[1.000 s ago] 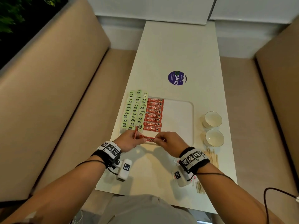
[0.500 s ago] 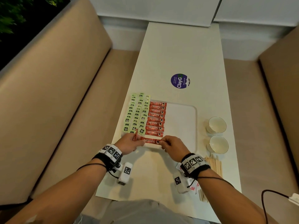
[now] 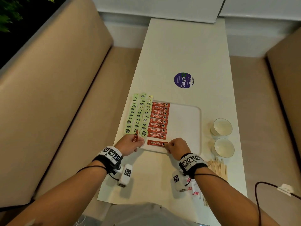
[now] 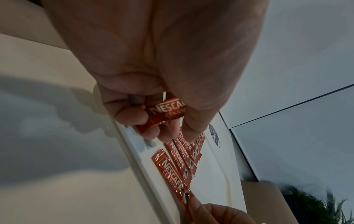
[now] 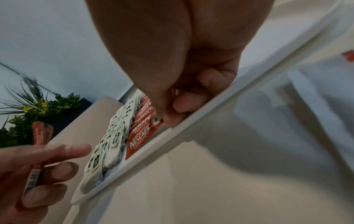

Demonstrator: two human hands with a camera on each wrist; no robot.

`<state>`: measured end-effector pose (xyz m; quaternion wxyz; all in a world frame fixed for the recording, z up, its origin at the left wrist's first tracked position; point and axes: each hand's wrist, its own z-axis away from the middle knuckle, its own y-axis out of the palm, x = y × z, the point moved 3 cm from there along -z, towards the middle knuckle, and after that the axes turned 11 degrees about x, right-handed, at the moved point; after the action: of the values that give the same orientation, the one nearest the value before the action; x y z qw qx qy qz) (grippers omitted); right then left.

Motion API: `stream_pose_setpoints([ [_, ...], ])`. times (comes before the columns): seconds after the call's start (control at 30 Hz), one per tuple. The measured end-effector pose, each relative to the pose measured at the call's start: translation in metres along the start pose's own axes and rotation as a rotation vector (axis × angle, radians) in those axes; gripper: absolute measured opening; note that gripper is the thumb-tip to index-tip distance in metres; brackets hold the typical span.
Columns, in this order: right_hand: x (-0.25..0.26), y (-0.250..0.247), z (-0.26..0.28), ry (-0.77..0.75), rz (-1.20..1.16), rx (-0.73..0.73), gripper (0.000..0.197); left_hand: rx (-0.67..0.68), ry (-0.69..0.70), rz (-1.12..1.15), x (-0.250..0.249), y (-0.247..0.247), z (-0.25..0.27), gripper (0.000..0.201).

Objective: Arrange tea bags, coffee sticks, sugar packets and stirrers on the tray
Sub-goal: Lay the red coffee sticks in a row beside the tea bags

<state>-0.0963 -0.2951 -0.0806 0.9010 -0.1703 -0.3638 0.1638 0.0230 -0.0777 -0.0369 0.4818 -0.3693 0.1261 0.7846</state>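
The last coffee stick point(image 3: 156, 142) lies by the tray's point(image 3: 187, 128) near edge, its end pinched in the right hand point(image 3: 176, 146). A sideways tug could skew it or nudge the row above. The left hand point(image 3: 128, 142) grips a spare stick point(image 3: 136, 138), which may brush the tea bags point(image 3: 138, 115).

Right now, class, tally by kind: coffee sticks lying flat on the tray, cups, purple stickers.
Coffee sticks on the tray: 9
Cups: 2
Purple sticker: 1
Total: 12
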Motion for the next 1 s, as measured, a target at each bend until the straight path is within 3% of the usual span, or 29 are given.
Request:
stream_pose_setpoints([
  [0.33,0.002,0.001,-0.007,0.019,-0.021,-0.015,0.047,0.0,-0.012,0.085,0.01,0.0,-0.006,0.009],
  [0.73,0.005,0.002,-0.007,0.035,-0.05,-0.016,0.046,0.021,0.002,0.2,0.007,0.005,-0.009,0.021],
  [1.0,0.005,-0.001,-0.007,0.065,-0.078,-0.003,0.045,0.004,0.003,0.175,0.012,0.005,-0.009,0.016],
])
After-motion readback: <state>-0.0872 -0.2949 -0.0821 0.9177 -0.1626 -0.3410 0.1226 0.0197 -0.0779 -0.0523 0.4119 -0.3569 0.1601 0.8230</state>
